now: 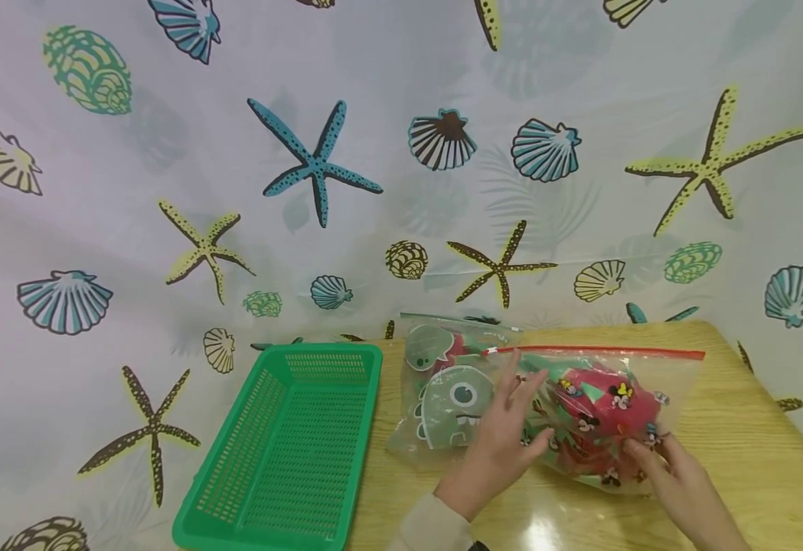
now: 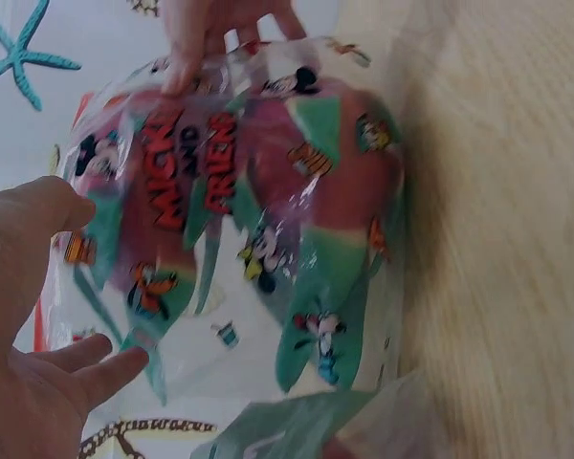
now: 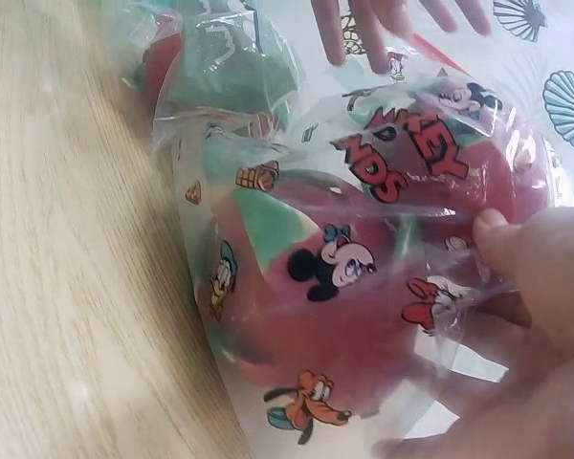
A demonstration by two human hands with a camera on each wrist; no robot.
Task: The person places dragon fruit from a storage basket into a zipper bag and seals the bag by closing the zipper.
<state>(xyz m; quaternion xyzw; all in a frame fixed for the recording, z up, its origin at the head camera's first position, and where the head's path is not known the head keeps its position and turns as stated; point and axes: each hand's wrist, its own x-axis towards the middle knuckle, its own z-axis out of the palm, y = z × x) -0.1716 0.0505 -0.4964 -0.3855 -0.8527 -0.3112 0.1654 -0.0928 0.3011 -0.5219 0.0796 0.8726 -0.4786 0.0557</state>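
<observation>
Head view, big to small: shell-and-starfish curtain (image 1: 318,168) hangs as backdrop behind a wood-grain table (image 1: 739,428), glossy finish, glare spot near the front edge. Green basket (image 1: 291,444) on the table's left end, rigid perforated plastic, rectangular, open side up, nothing in it. 2 clear zip bags just right of it. The far bag (image 1: 442,383) holds green printed fabric and lies partly under the near one. The near bag (image 1: 601,413), red zip strip along its far edge, holds a bulky red-and-green cartoon-print fabric bundle, crinkly film stretched over it. Left hand (image 1: 504,436) lies flat on the bag's left part, fingers spread, likely pinning it down. Right hand (image 1: 677,474) pinches the film at the near right corner, thumb on top, probably steadying it.
</observation>
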